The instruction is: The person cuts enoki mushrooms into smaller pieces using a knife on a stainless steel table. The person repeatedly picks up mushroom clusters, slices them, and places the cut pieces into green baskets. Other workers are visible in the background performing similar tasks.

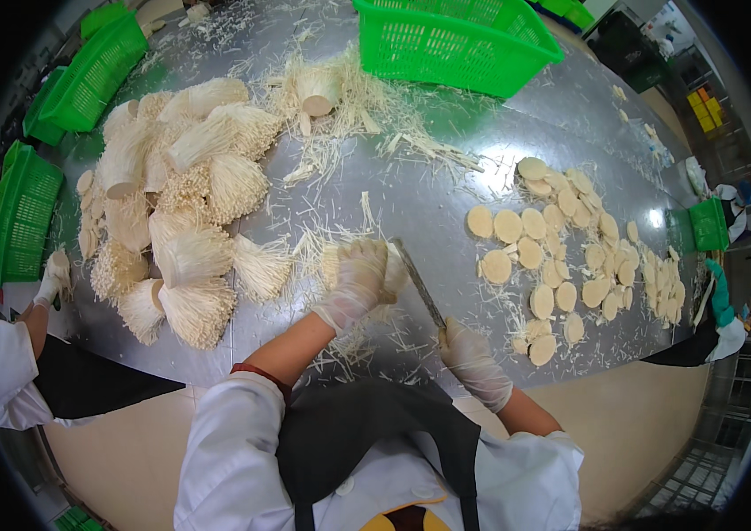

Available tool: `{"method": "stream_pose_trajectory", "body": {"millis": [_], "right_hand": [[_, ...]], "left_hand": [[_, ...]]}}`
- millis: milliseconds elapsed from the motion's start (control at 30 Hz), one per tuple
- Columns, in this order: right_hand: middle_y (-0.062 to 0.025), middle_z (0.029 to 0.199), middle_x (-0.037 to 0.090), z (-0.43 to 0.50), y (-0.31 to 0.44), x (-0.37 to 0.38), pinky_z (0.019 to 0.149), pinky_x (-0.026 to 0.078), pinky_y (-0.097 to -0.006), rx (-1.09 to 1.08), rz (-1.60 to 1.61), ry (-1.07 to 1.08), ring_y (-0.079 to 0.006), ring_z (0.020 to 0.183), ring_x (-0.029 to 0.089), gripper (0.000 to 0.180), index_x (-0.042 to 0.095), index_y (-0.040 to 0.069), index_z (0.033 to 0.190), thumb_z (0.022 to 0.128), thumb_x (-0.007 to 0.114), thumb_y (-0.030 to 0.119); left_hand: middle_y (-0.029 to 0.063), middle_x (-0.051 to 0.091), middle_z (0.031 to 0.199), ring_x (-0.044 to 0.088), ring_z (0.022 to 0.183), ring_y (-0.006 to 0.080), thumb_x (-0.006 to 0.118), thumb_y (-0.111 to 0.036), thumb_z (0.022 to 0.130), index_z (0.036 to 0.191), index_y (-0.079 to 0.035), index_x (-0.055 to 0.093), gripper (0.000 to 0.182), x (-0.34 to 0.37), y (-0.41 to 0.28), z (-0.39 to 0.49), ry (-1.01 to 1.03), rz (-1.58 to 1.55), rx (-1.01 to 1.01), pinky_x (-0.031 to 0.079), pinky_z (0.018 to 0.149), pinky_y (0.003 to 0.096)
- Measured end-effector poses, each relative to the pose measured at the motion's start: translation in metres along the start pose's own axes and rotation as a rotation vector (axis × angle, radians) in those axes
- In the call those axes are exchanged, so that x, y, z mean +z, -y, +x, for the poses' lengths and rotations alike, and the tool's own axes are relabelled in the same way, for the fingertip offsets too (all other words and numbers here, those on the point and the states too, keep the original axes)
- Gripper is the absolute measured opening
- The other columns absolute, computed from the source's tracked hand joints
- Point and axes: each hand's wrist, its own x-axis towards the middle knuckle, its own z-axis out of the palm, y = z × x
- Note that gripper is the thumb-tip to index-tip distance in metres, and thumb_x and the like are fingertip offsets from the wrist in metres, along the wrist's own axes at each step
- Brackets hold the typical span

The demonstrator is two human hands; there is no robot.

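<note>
My left hand [357, 279], in a clear plastic glove, presses on a bundle of enoki mushrooms [396, 273] lying on its side on the metal table [322, 172]. The bundle's base end points right. In my gloved right hand [471, 358] is the handle of a knife [419, 282]. Its long blade slants up and left, with the tip close to the base end; whether it touches cannot be told. Loose enoki strands lie around both hands. Left of my hands is a large heap of enoki bundles [196, 245]. Several round cut-off bases [541, 301] lie spread out on the right.
A green plastic basket [441, 50] stands at the far side, behind another enoki bundle [317, 89] among scraps. More green baskets [25, 216] line the left. A co-worker's gloved hand [54, 279] is at the left edge; other people [730, 332] stand at the right.
</note>
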Motion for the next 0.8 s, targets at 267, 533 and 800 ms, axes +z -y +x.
{"method": "stream_pose_trajectory", "body": {"millis": [267, 533, 800], "right_hand": [[-0.0278, 0.083, 0.057, 0.086, 0.012, 0.004, 0.072, 0.041, -0.05, -0.069, 0.145, 0.057, -0.0444, 0.083, 0.054, 0.022, 0.051, -0.001, 0.089, 0.083, 0.042, 0.018], [-0.0267, 0.086, 0.058, 0.094, -0.023, 0.023, 0.074, 0.044, -0.0462, 0.103, 0.131, 0.073, -0.0418, 0.085, 0.056, 0.029, 0.058, 0.0, 0.089, 0.081, 0.047, 0.025], [-0.022, 0.069, 0.058, 0.028, -0.025, -0.005, 0.058, 0.044, -0.0481, 0.009, 0.01, -0.257, -0.0408, 0.065, 0.057, 0.022, 0.051, 0.004, 0.084, 0.085, 0.046, 0.025]], "left_hand": [[0.0071, 0.045, 0.111, 0.043, 0.105, 0.0223, 0.074, -0.053, 0.051, 0.126, -0.006, 0.033, 0.097, 0.011, -0.003, 0.005, -0.087, 0.068, 0.021, 0.033, 0.089, 0.0417], [0.0084, 0.046, 0.111, 0.045, 0.104, 0.0224, 0.074, -0.052, 0.051, 0.126, -0.004, 0.032, 0.098, 0.021, -0.006, -0.005, -0.278, 0.024, -0.044, 0.035, 0.088, 0.0427], [0.0204, 0.026, 0.135, 0.021, 0.127, 0.0348, 0.076, -0.054, 0.047, 0.135, 0.001, 0.014, 0.121, 0.02, 0.029, -0.02, -0.347, -0.485, 0.06, 0.016, 0.105, 0.0417]]}}
